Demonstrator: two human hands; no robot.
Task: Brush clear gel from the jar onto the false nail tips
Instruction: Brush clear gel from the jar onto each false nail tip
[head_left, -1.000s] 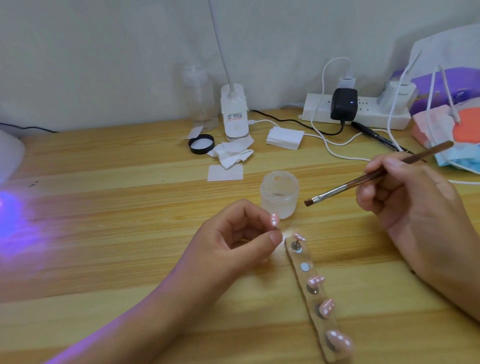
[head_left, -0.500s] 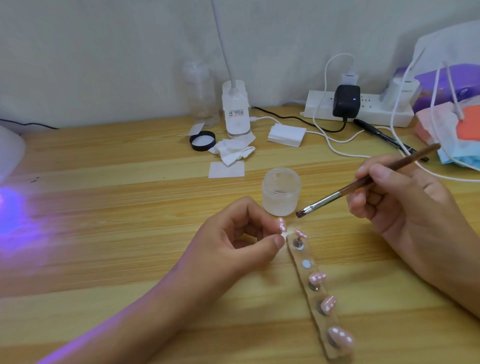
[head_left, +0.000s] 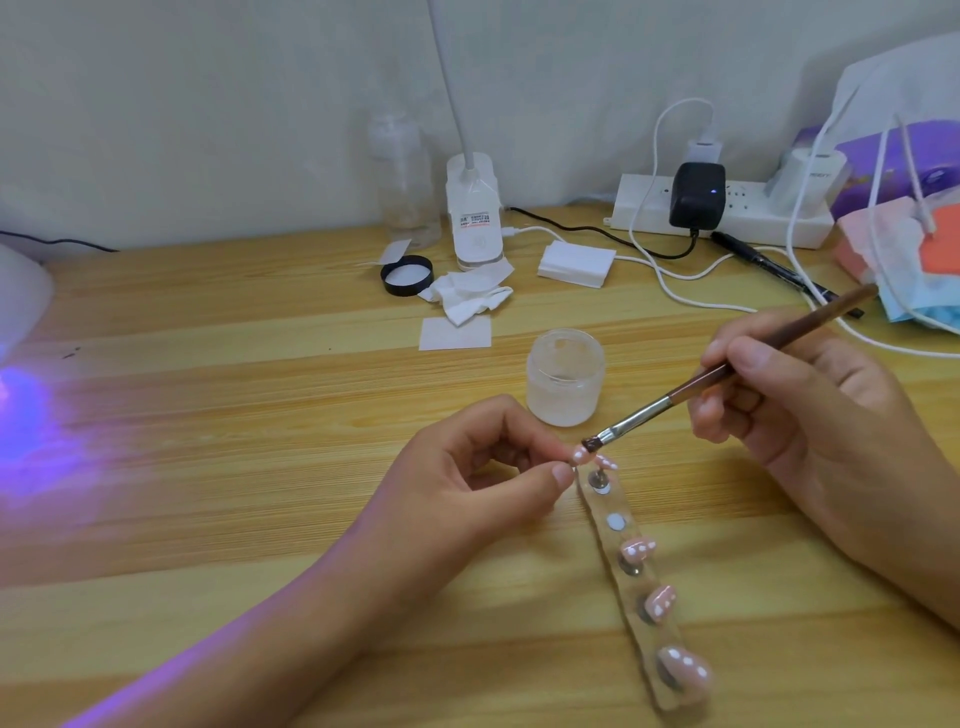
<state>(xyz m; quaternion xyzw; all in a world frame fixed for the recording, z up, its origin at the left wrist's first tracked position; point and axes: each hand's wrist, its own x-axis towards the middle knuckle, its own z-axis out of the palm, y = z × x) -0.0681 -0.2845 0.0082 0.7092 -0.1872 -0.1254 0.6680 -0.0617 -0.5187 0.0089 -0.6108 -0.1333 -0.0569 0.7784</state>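
Left hand (head_left: 467, 483): curled, thumb and forefinger pinching one small glossy pink tip (head_left: 578, 456), just off the strip's far end.
Right hand (head_left: 810, 410): fingers wrapped round the brush (head_left: 727, 371), held like a pen.
Brush: thin brown wooden handle, silver ferrule, flat dark bristles touching the pinched tip.
Jar (head_left: 565, 384): squat frosted cylinder, open on top, standing on the table (head_left: 208, 415) just behind the bristles, between both hands.
Strip (head_left: 631, 577): long, narrow and tan, lying flat; round metal studs carry four more tips (head_left: 660, 603), pink with white dots; one disc bare.
Table: pale wood, streaky grain, purple glow at left.
Lid (head_left: 407, 275): black ring, beside a crumpled white tissue (head_left: 470, 293), well behind the jar.
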